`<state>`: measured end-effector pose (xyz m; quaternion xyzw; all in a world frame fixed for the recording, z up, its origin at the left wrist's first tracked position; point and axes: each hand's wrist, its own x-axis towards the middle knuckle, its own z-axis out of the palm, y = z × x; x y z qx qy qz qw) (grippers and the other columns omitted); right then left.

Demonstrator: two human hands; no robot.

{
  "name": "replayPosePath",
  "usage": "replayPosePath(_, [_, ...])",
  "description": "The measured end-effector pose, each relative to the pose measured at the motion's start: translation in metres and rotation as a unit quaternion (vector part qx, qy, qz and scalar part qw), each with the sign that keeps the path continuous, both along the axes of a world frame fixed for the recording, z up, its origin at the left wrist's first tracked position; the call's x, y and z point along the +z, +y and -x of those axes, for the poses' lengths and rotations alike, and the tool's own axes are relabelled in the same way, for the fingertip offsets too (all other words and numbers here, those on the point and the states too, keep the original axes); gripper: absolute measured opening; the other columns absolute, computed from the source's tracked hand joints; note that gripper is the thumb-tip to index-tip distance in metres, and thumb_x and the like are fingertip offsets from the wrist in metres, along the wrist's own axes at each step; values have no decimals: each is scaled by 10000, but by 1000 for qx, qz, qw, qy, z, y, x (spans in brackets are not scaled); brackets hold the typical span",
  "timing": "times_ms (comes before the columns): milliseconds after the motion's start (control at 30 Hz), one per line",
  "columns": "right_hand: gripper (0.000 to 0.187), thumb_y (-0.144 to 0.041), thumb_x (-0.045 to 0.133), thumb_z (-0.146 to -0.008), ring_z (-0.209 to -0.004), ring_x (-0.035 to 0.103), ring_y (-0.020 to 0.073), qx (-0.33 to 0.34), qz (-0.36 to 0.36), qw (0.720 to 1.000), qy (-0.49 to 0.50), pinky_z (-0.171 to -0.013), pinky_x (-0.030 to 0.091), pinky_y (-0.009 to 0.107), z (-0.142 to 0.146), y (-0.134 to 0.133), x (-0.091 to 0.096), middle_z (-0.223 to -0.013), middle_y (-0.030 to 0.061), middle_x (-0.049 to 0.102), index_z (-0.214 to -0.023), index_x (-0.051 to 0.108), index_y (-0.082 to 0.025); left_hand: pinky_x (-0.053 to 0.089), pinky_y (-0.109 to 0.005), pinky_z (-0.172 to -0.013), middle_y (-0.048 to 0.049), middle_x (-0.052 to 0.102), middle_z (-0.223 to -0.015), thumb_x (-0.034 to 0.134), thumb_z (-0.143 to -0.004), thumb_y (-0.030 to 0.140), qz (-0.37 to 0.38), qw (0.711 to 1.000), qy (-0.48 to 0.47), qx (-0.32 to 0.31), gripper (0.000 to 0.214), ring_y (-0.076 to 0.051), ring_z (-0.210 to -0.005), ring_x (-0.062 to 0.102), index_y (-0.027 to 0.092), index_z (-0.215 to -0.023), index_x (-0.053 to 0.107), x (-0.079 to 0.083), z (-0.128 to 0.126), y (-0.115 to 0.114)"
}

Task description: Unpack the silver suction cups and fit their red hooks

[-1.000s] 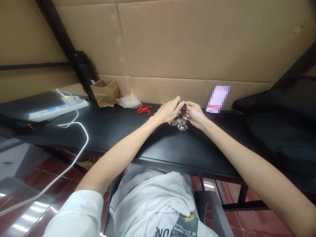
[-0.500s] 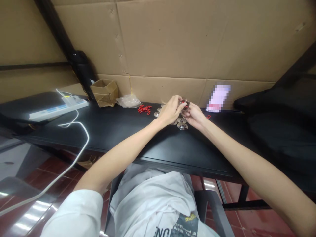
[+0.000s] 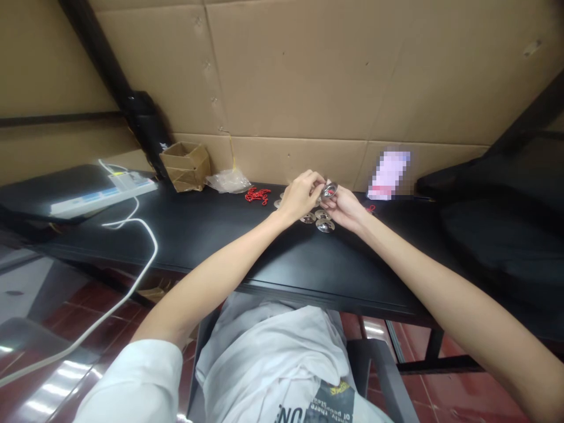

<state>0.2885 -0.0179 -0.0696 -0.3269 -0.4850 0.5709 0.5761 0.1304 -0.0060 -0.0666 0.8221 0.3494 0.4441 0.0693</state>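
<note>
A black table runs across the middle of the frame, against a cardboard-lined wall. At the left end lie a white power strip with a white cable trailing off the edge, then a small cardboard box and a clear plastic bag. A tangle of small red links sits on the table nearer the centre.

At centre, the left hand and right hand meet above a cluster of matching discs. A polished metal disc is raised between them, its rim pinched by the right fingertips. The left fingers curl in beside it, but whether they grip it is hidden. It looks light, stiff and slick, so its rim seems the surest hold.

The white T-shirt at lower centre carries upside-down print, with only "ON" clearly readable. A pixelated pink item at right cannot be read.
</note>
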Motion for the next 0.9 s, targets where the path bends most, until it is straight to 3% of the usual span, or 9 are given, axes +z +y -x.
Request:
replayPosePath(267, [421,-238,717,-1041,-493,229,99,39,7,999,18,-505,364,211,6,-7,5,-576,-84,272,-700,471,-228,537,-405,-1017,-145,673,-1225,388,-1150,338,17,1000,-15,3,233,-244,-1085,679,202,-1196,571,-8,-2,10])
replayPosePath(433, [408,-274,753,-1027,-484,245,84,87,24,996,6,-507,368,203,8,-11,3,-561,-88,318,-702,514,-216,517,-376,-977,-121,666,-1155,350,-1162,443,25,999,-19,16,295,-240,-1060,663,225,-1173,549,-6,4,16])
replayPosePath(667, [400,-440,807,-996,-451,246,63,120,33,992,-2,-456,368,196,3,-8,0,-550,-92,372,-761,586,-204,478,-347,-859,-79,677,-976,428,-1141,358,-12,1000,21,17,292,-215,-898,624,215,-927,566,-5,10,29])
replayPosePath(800, [381,-422,806,-999,-431,259,54,119,34,992,-7,-443,379,197,5,-7,0,-526,-77,436,-764,614,-191,418,-335,-769,-51,657,-847,493,-1101,290,-42,999,23,-9,336,-185,-773,564,206,-776,515,-5,12,33])
replayPosePath(900, [392,-421,823,-985,-435,279,53,116,38,992,-9,-432,372,191,4,-6,0,-524,-74,435,-749,612,-190,384,-325,-718,-23,628,-739,479,-1107,335,-19,999,-13,-37,405,-161,-691,518,201,-727,516,-2,12,32])
